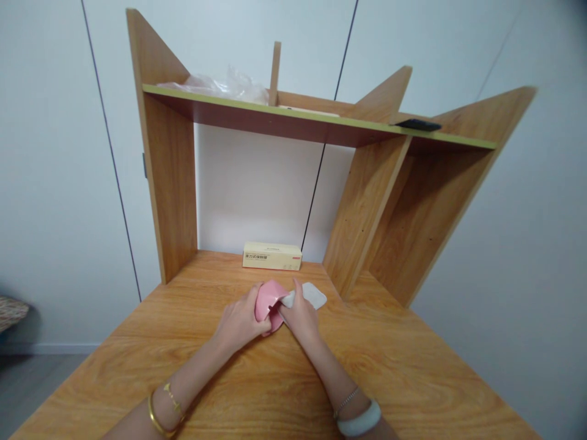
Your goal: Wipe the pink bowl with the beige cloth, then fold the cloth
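Observation:
My left hand (241, 319) is closed around a glossy pink hollow piece (269, 298), shaped like a small bowl or cup, with a dark notch at its edge. It is tilted so that its opening faces my right hand (301, 315). My right hand is closed on a white cloth (288, 299), its fingers partly hidden at the mouth of the pink piece. Just behind that hand shows a flat white part with rounded corners (315, 296); I cannot tell whether it belongs to the same cloth. Both hands are low over the wooden desk.
A cream-coloured box (272, 256) with printed lettering stands at the back of the desk (206, 391). Wooden shelving (177, 201) rises on both sides and overhead. Clear plastic wrapping (229, 85) and a dark flat object (418, 124) lie on the upper shelf.

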{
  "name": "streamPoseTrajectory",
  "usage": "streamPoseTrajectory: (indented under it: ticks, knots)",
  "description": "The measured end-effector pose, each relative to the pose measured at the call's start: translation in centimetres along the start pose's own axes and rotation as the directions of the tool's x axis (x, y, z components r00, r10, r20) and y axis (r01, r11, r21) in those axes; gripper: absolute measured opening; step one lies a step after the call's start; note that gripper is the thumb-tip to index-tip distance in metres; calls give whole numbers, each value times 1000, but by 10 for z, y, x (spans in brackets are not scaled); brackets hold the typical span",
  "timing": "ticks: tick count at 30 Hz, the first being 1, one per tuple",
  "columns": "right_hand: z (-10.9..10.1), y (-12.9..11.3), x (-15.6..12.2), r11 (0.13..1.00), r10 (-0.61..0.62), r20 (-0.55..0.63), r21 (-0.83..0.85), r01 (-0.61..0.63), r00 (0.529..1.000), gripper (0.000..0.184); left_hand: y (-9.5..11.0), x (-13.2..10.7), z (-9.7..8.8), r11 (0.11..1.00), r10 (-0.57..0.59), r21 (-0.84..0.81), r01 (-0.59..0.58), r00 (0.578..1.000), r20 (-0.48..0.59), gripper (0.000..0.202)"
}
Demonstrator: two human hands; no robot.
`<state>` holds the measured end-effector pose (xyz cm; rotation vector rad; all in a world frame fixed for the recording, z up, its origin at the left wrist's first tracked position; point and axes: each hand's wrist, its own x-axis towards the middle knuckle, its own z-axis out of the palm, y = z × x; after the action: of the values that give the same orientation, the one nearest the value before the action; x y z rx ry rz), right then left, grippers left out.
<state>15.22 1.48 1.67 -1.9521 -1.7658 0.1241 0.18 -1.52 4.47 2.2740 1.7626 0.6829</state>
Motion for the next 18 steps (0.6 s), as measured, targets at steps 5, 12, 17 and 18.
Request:
streamPoseTrajectory:
  ticks: [5,12,17,18]
  knots:
    - [-1,0,-1,999,-43,-7,-8,42,999,65,3,-2,-7,999,13,53,-14,1000,25,66]
    - [-7,-2,-6,987,-147,-145,40,155,978,73,-4,-4,-2,995,99,9,-99,995,0,75]
    - [0,4,-2,987,-69,-77,140,80,995,66,-11,0,4,989,12,-145,-20,998,-55,81]
    - [2,6,-1,980,-43,-78,193,57,996,64,-13,1,6,981,-3,-192,-8,998,-60,84]
